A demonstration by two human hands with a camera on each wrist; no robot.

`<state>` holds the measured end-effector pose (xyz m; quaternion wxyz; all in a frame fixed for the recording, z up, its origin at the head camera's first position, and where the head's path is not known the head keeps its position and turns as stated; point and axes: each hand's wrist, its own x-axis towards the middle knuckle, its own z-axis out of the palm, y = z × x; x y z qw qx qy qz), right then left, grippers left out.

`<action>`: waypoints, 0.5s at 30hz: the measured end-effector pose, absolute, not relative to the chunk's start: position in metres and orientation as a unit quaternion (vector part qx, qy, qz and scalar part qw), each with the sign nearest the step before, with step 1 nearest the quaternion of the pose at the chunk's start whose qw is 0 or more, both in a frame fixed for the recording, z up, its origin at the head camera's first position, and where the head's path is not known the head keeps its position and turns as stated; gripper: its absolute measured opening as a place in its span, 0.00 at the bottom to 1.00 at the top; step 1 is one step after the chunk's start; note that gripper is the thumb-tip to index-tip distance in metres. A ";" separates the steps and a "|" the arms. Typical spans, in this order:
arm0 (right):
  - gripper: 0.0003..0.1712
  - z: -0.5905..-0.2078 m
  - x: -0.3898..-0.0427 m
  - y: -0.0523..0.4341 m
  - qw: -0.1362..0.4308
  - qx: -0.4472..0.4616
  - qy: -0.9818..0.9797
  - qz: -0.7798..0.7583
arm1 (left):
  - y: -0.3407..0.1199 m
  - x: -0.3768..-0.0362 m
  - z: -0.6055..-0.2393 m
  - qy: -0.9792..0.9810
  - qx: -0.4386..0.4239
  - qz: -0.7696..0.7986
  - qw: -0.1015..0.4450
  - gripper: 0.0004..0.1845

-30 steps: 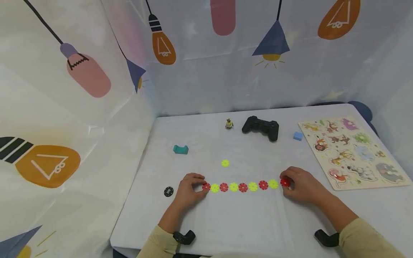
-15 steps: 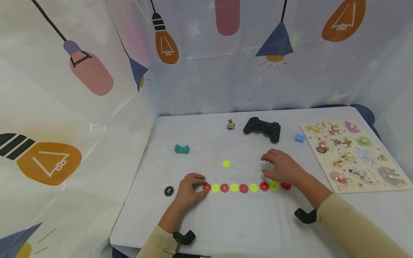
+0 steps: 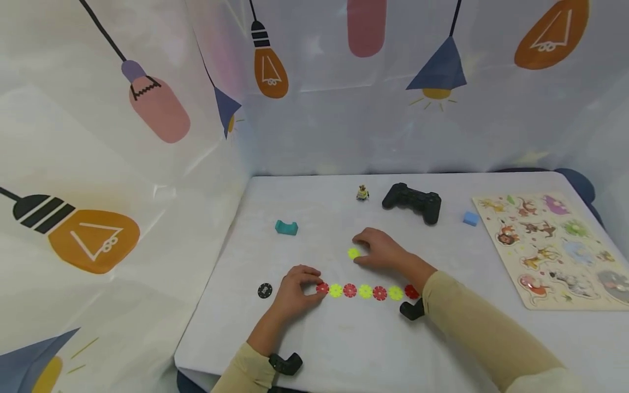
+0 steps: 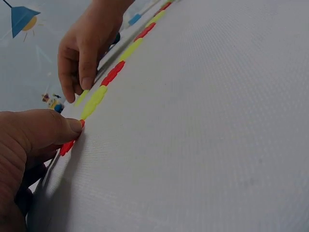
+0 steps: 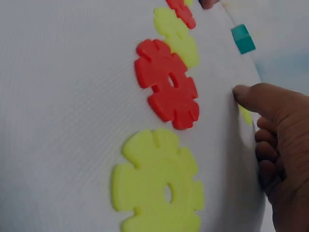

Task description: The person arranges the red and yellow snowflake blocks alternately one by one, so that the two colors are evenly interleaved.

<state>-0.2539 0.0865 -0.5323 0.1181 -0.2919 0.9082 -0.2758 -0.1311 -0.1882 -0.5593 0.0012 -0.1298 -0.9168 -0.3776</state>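
A row of flat toothed discs, alternating red and yellow, lies across the white table. My left hand pinches the red disc at the row's left end; in the left wrist view my thumb presses on that red disc. My right hand has reached behind the row, and its thumb and fingers pinch a loose yellow disc. The right wrist view shows a red disc and a yellow disc up close, with my fingers over the loose yellow disc.
Behind the row lie a teal block, a small figurine, a black game controller and a blue block. An animal puzzle board lies at the right. A black chip sits left of my left hand. Lamp-print curtains close off the left and back.
My right hand let go of the red disc at the row's right end and moved left and away to the loose yellow disc. The left hand stayed put.
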 end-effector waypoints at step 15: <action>0.19 -0.542 -0.254 0.094 0.107 -0.294 0.893 -0.324 | -0.186 -0.131 -0.558 -0.916 -0.138 -0.376 0.011 0.12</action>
